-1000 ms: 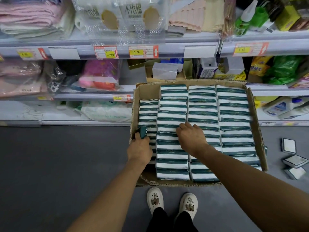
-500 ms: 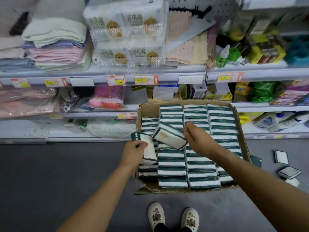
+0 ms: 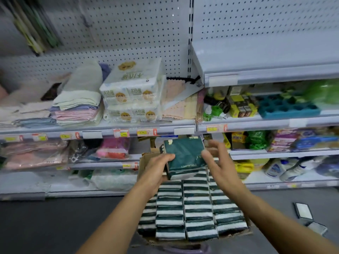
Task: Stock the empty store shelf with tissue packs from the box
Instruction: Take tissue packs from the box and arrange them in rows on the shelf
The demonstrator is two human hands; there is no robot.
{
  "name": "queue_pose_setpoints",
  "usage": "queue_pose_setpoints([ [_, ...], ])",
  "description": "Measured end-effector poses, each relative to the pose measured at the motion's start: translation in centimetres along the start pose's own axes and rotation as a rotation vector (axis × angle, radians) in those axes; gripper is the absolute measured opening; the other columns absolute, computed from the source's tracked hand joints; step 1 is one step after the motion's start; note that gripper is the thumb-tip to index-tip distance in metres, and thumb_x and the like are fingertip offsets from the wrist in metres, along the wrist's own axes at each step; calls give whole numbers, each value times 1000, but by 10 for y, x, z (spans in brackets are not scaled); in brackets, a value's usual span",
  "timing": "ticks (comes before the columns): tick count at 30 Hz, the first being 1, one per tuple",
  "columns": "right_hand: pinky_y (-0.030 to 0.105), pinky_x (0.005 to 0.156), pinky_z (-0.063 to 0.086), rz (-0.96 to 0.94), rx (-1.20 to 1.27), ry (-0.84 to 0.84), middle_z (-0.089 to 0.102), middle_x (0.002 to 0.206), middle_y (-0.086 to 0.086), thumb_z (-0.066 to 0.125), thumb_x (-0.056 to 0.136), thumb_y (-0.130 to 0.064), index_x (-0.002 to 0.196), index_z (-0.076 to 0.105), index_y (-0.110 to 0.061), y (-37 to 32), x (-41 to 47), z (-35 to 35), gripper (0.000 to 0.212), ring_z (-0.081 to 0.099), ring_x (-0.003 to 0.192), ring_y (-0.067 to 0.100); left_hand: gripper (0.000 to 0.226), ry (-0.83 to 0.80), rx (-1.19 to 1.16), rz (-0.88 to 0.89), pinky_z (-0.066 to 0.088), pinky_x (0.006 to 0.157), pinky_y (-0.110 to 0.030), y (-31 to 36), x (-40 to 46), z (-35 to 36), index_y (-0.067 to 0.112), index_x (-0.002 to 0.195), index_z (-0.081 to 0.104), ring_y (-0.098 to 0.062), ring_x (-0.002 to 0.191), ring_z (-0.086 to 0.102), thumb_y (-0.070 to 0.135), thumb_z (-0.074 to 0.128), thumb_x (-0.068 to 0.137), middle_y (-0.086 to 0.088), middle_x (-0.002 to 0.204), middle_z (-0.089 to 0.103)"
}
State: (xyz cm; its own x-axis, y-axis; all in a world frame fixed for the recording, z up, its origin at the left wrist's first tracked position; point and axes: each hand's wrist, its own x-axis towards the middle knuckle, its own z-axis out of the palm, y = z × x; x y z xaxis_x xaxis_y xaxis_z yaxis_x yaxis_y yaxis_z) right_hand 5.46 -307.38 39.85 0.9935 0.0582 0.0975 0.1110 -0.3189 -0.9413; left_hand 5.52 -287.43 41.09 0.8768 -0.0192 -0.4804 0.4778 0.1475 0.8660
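Our left hand (image 3: pixel 159 165) grips a dark green tissue pack (image 3: pixel 185 154) by its lower left edge, lifted above the box (image 3: pixel 146 158). Our right hand (image 3: pixel 219 165) hovers just beside the pack's right edge, fingers spread wide and holding nothing. Below both hands, the cardboard box sits on the floor, packed with rows of green-and-white packs. Up and to the right of the hands, the empty shelf (image 3: pixel 266 59) shows no tissue packs on the part we can see. By our reading, stocking has barely begun, and nearly the whole box remains.
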Motion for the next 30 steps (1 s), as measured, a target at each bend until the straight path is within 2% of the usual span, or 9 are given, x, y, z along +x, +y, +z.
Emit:
queue_pose_setpoints([
  [2, 35, 80, 56, 199, 243, -38, 66, 115, -2, 55, 86, -52, 124, 53, -19, -10, 5, -30, 50, 66, 101, 10, 13, -1, 25, 68, 51, 95, -51, 4, -8, 34, 12, 94, 67, -24, 94, 67, 16, 56, 97, -4, 88, 75],
  [5, 31, 69, 57, 276, 446, -109, 74, 101, 8, 61, 92, -28, 113, 63, -9, -14, 11, -88, 28, 72, 87, 19, 17, 7, -9, 121, 52, 87, -50, 7, -16, 93, 14, 94, 66, -22, 92, 65, 16, 50, 99, -6, 92, 72],
  [8, 21, 60, 53, 171, 410, -149, 75, 92, 5, 59, 95, -13, 111, 65, -6, -11, 13, -150, 19, 71, 80, 16, 20, 18, -12, 165, 56, 78, -38, 9, -21, 151, 22, 101, 68, -18, 93, 70, 35, 53, 98, -1, 100, 75],
  [12, 19, 53, 43, 121, 235, -142, 71, 74, -2, 53, 99, -27, 92, 69, -12, -12, 13, -210, 24, 61, 64, 9, 43, 40, 33, 221, 58, 83, -39, 11, -27, 215, 19, 100, 70, -15, 89, 73, 53, 71, 74, 0, 98, 77],
  [15, 31, 62, 45, 223, 298, -48, 73, 90, 16, 45, 100, -45, 96, 72, -10, -8, 17, -235, 45, 63, 75, 23, 32, 90, -31, 250, 58, 81, -34, 12, -31, 249, 14, 96, 70, -15, 87, 73, 43, 71, 82, 1, 93, 77],
  [19, 46, 71, 52, 351, 598, -25, 72, 94, 13, 39, 95, -59, 109, 68, -8, -12, 24, -249, 60, 62, 83, 27, 39, 220, -124, 351, 59, 75, -29, 25, -30, 274, 9, 99, 71, -15, 88, 73, 44, 69, 83, -2, 97, 77],
  [21, 37, 63, 51, 357, 667, -110, 69, 84, 6, 50, 84, -61, 107, 65, -10, -18, 26, -249, 58, 62, 75, 19, 39, 289, -162, 429, 57, 65, -23, 36, -29, 281, 6, 102, 70, -15, 87, 73, 42, 68, 86, -3, 96, 77],
  [27, 40, 77, 57, 254, 644, -184, 73, 106, 8, 72, 83, -15, 116, 62, -7, -48, 60, -242, 35, 70, 95, 26, 52, 350, -56, 600, 55, 83, -47, 75, -18, 277, 18, 91, 73, -29, 96, 68, 68, 63, 80, -10, 98, 73],
  [30, 35, 66, 57, 216, 610, -85, 72, 107, 11, 70, 84, -8, 114, 61, -7, -65, 95, -253, 31, 70, 91, 25, 34, 440, 45, 668, 49, 84, -34, 99, -7, 256, 23, 93, 69, -23, 104, 61, 55, 61, 88, -7, 109, 65],
])
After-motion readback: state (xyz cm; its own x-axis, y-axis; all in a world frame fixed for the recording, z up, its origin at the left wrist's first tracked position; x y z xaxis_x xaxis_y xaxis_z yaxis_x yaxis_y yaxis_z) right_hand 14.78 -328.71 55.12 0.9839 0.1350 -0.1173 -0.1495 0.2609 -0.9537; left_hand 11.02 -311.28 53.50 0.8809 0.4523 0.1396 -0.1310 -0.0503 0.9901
